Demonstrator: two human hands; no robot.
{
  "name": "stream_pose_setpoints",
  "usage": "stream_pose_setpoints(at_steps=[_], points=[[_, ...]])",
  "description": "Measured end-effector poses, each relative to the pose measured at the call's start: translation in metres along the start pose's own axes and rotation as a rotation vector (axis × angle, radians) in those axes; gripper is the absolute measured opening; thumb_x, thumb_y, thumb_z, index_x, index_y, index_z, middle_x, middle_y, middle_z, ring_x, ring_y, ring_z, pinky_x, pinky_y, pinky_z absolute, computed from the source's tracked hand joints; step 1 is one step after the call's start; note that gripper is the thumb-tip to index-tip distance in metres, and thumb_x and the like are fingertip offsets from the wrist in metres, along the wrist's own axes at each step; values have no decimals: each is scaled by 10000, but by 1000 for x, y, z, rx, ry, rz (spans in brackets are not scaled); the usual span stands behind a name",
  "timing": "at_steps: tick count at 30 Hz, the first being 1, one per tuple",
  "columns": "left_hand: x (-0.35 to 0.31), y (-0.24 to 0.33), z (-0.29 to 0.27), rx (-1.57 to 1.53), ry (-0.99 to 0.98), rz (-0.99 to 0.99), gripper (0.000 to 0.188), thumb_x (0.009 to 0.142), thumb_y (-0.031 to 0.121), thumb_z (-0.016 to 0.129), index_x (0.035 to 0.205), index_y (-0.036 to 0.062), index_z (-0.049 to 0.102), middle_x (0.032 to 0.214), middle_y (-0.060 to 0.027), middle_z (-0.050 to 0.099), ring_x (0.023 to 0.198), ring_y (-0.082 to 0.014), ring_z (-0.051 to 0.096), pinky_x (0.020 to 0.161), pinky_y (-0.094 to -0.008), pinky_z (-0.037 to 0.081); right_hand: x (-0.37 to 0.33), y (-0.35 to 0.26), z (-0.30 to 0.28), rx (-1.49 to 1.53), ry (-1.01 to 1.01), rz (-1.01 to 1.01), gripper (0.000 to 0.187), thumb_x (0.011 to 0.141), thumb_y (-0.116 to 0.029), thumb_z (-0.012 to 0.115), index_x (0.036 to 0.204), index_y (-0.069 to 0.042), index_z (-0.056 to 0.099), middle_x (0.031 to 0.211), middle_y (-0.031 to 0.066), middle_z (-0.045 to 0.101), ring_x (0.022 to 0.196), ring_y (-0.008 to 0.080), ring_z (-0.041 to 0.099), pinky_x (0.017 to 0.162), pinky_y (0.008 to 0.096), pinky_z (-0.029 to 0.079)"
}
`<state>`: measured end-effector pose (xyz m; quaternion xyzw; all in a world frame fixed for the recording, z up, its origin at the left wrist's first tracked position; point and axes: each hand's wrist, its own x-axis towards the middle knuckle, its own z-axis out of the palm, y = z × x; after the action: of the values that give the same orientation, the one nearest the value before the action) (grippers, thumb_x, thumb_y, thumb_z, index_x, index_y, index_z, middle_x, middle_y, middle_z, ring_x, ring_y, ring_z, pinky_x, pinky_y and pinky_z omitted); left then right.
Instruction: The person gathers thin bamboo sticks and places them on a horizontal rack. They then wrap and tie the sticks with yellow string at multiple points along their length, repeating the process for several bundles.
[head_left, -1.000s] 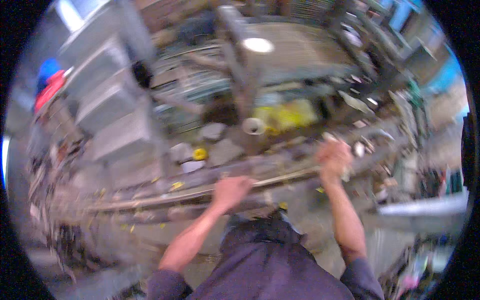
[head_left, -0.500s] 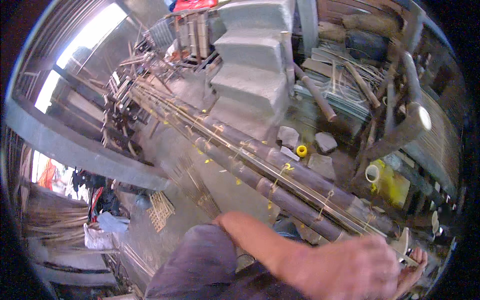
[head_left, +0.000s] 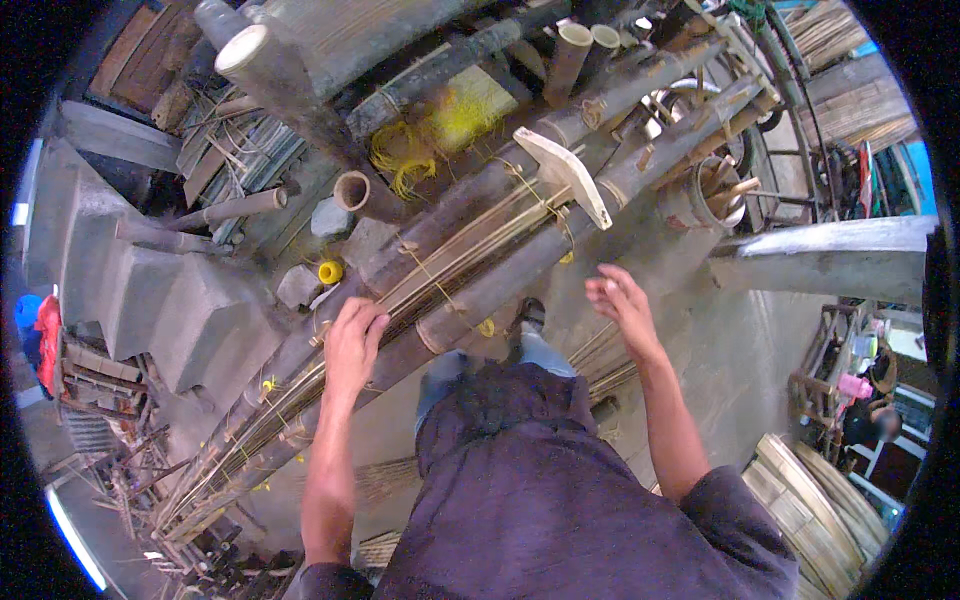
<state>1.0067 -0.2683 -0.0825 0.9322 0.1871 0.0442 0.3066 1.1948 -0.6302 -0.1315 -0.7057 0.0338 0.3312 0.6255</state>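
— Grey concrete floor (head_left: 740, 360), cluttered workshop all round. What have our hands got?

— Our left hand (head_left: 357, 345) is down at the bundle of long, thin, pale-brown strips (head_left: 425, 278). Fingers bent, close together, tips at the strips. We can't tell whether they clamp one; the back of the hand hides it.

— And our right?

— Our right hand (head_left: 622, 305) is up in the air, well apart from the strips. Fingers half curled, slightly apart, thumb loose.

— Where do the strips sit?

— Lengthwise between two long, dark-brown, round bamboo poles (head_left: 500, 285), running diagonally from lower left to upper right. Thin yellow ties cross over them at intervals.

— Upper-right end?

— We see a flat, pale wooden bar with tapered ends (head_left: 563, 178) lying across the poles, near where the strips finish. Beyond it, to the right, a round, greyish bucket (head_left: 685, 210) with wood pieces standing in it.

— Far side of the poles?

— Small, round, bright-yellow roll (head_left: 330, 271) among rough grey stones, near the left hand. Upright, hollow, brown bamboo post (head_left: 352, 190) just behind. Tangled bright-yellow twine (head_left: 405, 160) to its right. Grey concrete steps (head_left: 150, 270) off to the left.
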Motion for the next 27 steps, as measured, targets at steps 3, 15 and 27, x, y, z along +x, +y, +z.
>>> stream_pose_setpoints(at_steps=[3,15,27], points=[[12,1,28,74,-3,19,127,879,112,643,937,0,658,964,-141,610,869,-338,621,766,-400,494,-13,79,-34,-139,27,210,384,991,-253,506,1303,-28,502,1132,110,652,1011,178,620,876,328,487],[30,10,34,6,-52,-35,126,852,92,672,941,3,672,889,-117,657,786,-247,625,714,-340,490,-2,119,-47,-501,-228,-7,357,942,-276,576,1173,-6,611,1028,137,686,966,259,656,856,367,503],[30,9,49,-83,71,6,154,851,173,674,929,41,671,840,-117,623,782,-279,620,711,-367,480,31,119,147,-704,-625,-406,461,895,-340,618,1232,-26,596,1185,193,627,1096,361,576,969,417,439]])
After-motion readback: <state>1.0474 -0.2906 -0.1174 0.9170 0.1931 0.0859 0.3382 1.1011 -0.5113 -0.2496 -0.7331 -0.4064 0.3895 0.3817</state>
